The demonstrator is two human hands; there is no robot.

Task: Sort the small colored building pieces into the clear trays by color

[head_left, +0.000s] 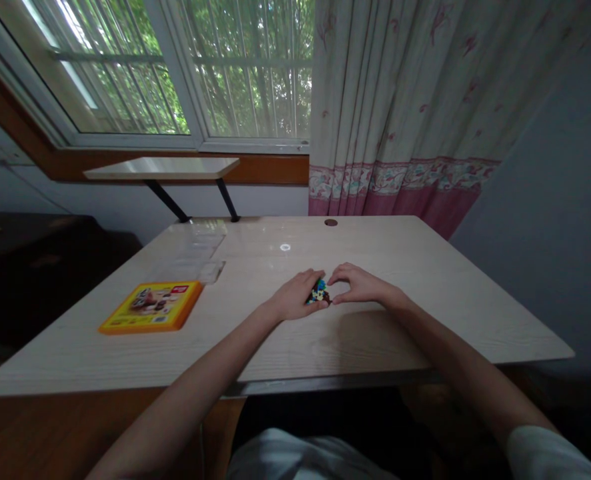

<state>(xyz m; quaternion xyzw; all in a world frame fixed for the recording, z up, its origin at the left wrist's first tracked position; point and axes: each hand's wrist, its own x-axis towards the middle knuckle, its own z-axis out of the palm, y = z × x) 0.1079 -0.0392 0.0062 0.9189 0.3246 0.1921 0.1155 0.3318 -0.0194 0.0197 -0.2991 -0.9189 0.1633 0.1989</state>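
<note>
A small heap of colourful pieces (pixel 319 292), blue, green, pale yellow and dark brown, is near the middle of the table. Too small to make out singly, the pieces look like beads or tiny bricks. My left hand (pixel 298 295) curls round the heap from the left, fingers behind it and thumb along its near side. From the right comes my right hand (pixel 358 285), its thumb and fingers apart in a C shape facing the heap. The gap between them shows nothing held. A dark piece lies by its thumb tip; whether they touch I cannot tell.
A yellow-orange flat box (pixel 150 307) with a printed picture lies on the table (pixel 275 347) at left. Behind it are clear plastic trays (pixel 190 257). A raised shelf (pixel 165 168) on black legs stands at the back left, below the window. Curtains (pixel 375 133) hang behind.
</note>
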